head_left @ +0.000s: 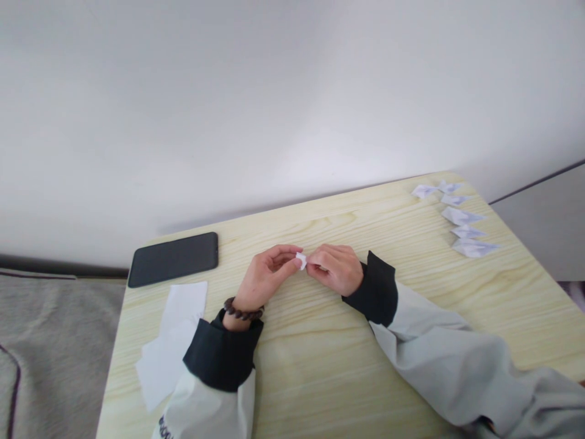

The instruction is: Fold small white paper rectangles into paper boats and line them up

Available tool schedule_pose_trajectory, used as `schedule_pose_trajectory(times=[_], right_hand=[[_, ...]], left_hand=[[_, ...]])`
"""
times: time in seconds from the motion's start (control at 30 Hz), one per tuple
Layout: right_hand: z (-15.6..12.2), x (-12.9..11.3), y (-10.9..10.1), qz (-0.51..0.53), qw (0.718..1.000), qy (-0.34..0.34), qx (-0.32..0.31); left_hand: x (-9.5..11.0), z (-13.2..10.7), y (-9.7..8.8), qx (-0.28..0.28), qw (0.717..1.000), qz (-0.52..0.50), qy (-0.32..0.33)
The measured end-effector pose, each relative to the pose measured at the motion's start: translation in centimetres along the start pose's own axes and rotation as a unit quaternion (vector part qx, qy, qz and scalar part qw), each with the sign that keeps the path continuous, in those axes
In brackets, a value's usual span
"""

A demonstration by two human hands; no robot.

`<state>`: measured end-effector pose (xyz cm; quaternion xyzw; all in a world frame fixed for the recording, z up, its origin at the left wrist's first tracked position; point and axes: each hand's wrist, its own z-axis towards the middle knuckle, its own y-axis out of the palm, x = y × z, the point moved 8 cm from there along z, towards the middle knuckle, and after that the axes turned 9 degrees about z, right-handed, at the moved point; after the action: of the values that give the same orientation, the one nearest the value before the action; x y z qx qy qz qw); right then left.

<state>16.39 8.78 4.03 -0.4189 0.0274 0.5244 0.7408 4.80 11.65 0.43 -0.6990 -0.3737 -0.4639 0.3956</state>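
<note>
A small piece of folded white paper (pixel 300 261) is held between my two hands, above the middle of the table. My left hand (pixel 269 274) pinches it from the left between thumb and fingers. From the other side, my right hand (pixel 336 268) grips its right edge with thumb and curled forefinger. Fingers cover part of the paper, so its full shape cannot be made out.
Several folded white paper figures (pixel 464 216) lie at the table's far right corner. A black phone (pixel 173 259) rests at the far left, with loose white paper sheets (pixel 171 338) nearer me. The wooden table (pixel 311 366) stands against a white wall (pixel 274 110).
</note>
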Motion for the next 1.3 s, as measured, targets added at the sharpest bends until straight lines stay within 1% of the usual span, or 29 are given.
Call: schedule_pose_trajectory(times=[0.07,0.17,0.3,0.43,0.57,0.63,0.73,0.93,1.03,1.13,1.23,1.3], right_hand=[[0.0,0.0,-0.1,-0.009,1.0,0.003,-0.007],[0.1,0.0,-0.4,-0.014,1.0,-0.001,0.001],[0.1,0.1,-0.5,-0.004,1.0,0.004,0.014],[0.1,0.5,-0.5,0.022,0.999,0.029,0.019],[0.2,0.9,-0.7,0.079,0.994,0.069,0.028],[0.3,1.2,-0.7,0.104,0.99,0.089,0.024],[0.3,1.6,-0.8,0.115,0.987,0.113,0.023],[0.4,2.1,-0.6,0.123,0.982,0.14,0.018],[0.5,2.1,-0.4,0.135,0.981,0.141,0.014],[0.5,2.2,-0.3,0.145,0.979,0.14,0.005],[0.5,2.3,-0.3,0.155,0.977,0.145,0.003],[0.6,2.4,-0.3,0.165,0.975,0.149,0.003]], left_hand=[[-0.2,0.0,0.0,-0.002,1.0,0.0,-0.01],[-0.5,0.0,-0.1,0.002,1.0,0.016,-0.023],[-0.7,0.0,-0.2,0.015,1.0,0.009,-0.009],[-0.8,0.2,-0.3,0.024,1.0,0.004,0.008],[-0.8,0.2,-0.6,0.045,0.999,0.011,0.025],[-0.7,0.1,-0.7,0.049,0.998,0.02,0.026],[-0.6,0.0,-0.7,0.053,0.998,0.039,0.023],[-0.4,-0.2,-1.0,0.087,0.993,0.075,0.019],[-0.5,-0.2,-1.1,0.102,0.991,0.087,0.025],[-0.7,-0.2,-1.5,0.129,0.986,0.099,0.023],[-1.0,-0.3,-1.8,0.149,0.984,0.093,0.023],[-1.2,-0.3,-1.9,0.151,0.985,0.085,0.027]])
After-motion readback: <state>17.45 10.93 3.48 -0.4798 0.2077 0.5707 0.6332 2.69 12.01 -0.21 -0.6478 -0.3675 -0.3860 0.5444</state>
